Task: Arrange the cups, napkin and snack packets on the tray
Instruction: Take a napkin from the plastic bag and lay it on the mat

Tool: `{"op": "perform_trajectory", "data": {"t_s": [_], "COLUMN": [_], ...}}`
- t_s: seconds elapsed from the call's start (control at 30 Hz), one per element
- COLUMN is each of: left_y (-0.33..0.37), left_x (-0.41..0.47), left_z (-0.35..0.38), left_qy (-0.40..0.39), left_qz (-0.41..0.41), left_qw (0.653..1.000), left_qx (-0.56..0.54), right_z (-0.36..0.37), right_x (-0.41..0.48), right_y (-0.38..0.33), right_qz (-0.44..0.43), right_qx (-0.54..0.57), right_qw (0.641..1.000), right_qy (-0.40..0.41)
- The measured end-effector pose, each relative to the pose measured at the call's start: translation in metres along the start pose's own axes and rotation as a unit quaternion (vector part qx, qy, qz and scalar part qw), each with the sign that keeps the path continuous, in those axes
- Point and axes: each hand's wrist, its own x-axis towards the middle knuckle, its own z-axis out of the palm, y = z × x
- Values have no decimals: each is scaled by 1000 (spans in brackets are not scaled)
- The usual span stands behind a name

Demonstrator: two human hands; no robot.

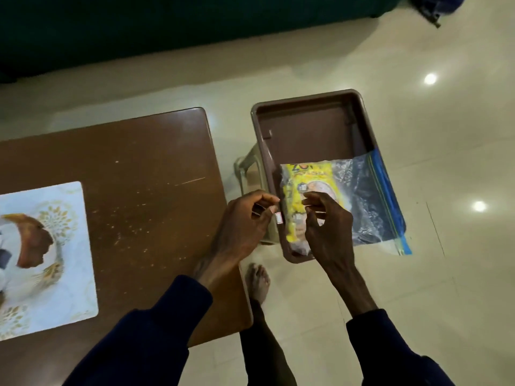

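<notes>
A brown tray (309,112) rests on a stool to the right of the table. In its near half lies a yellow snack packet (292,188) on a clear zip bag with a blue seal (370,196), which hangs over the tray's right rim. My left hand (242,227) pinches the packet's clear left edge beside a small white label. My right hand (326,227) hovers over the packet's near end, its thumb and forefinger pinched on the yellow wrapper. No cups or napkin can be made out clearly.
A brown wooden table (145,174) stands on the left and carries a white patterned placemat (69,277) with blurred brown things on it. The pale stool (245,168) holds the tray. My bare foot (257,280) stands on the tiled floor; a dark sofa (139,29) lies beyond.
</notes>
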Motion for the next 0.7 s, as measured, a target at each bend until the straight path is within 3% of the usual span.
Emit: {"op": "perform_trajectory", "data": {"t_s": [0.27, 0.53, 0.7], "left_y": [18, 18, 13], "left_x": [60, 141, 153], "left_z": [57, 79, 81], "left_qy": [-32, -154, -129], "left_qz": [20, -47, -41], "left_qw": [995, 960, 962], "left_qx": [94, 228, 235], "right_z": [-40, -53, -57], "right_x": [5, 1, 8], "right_y": [54, 86, 95], "right_qz": [33, 65, 65], "right_qx": [10, 38, 49], "right_qw": [999, 996, 996], "right_qy": [9, -57, -33]}}
